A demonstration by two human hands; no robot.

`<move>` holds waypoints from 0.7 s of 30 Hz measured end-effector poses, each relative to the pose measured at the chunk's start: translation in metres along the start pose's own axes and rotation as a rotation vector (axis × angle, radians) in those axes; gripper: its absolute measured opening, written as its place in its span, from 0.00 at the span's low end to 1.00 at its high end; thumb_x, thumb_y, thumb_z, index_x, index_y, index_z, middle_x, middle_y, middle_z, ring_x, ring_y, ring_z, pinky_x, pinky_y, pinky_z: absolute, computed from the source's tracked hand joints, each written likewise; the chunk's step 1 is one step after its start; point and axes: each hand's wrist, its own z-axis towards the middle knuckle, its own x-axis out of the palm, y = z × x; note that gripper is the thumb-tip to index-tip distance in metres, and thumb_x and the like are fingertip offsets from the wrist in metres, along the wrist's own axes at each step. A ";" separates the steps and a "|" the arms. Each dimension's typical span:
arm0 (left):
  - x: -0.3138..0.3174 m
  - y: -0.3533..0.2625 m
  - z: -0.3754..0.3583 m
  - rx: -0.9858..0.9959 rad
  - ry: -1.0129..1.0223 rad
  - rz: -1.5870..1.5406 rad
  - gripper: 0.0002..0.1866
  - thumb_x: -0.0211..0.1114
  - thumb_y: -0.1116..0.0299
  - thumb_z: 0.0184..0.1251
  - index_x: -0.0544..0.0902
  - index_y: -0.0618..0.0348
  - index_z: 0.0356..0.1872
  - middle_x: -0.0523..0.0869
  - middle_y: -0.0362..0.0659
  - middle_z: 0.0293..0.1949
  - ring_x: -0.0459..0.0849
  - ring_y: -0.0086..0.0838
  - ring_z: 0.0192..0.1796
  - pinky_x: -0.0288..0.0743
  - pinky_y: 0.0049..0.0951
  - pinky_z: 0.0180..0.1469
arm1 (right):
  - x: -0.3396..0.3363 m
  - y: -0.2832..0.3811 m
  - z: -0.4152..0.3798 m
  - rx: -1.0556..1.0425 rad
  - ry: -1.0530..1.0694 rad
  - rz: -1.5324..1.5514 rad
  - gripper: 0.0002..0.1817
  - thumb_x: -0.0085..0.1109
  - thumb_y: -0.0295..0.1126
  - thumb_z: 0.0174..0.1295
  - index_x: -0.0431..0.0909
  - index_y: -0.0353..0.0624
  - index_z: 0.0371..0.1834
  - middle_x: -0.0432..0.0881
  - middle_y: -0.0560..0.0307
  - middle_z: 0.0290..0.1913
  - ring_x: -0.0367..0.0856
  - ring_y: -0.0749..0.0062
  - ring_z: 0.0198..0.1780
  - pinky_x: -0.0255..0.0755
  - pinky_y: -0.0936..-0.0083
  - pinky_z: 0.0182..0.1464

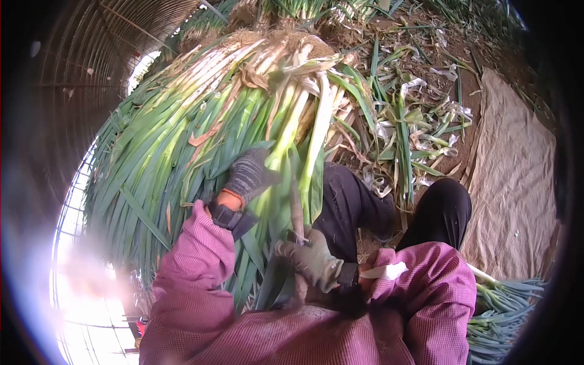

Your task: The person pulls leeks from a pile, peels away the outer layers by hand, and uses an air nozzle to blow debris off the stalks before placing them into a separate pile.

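Note:
A large pile of leeks [207, 115], with long white stalks and green leaves, spreads across the left and middle. My left hand [252, 173], in a dark grey knit glove, rests on the leaves; its fingers are smeared by motion. Lower down, my right hand [316, 258], in a worn grey-green glove, has its fingers closed round a long brownish strip [296, 213] that extends above and below the fist. Blur hides whether this is a withered leaf or something stiffer. Between my hands, green leek leaves run down toward my lap.
Peeled leaf scraps [420, 128] litter the soil at the upper right. A tan cloth [514, 182] lies along the right side. More leeks [505, 313] are at the lower right. Wire mesh [76, 219] borders the left. My bent knees [438, 210] stand beside the pile.

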 end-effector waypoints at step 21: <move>-0.026 0.002 -0.139 -0.428 0.386 -0.399 0.22 0.72 0.58 0.51 0.83 0.67 0.39 0.81 0.47 0.27 0.76 0.27 0.31 0.70 0.32 0.37 | -0.020 0.062 0.067 -0.027 -0.026 0.100 0.08 0.61 0.26 0.58 0.76 0.34 0.38 0.81 0.53 0.31 0.79 0.69 0.28 0.75 0.74 0.31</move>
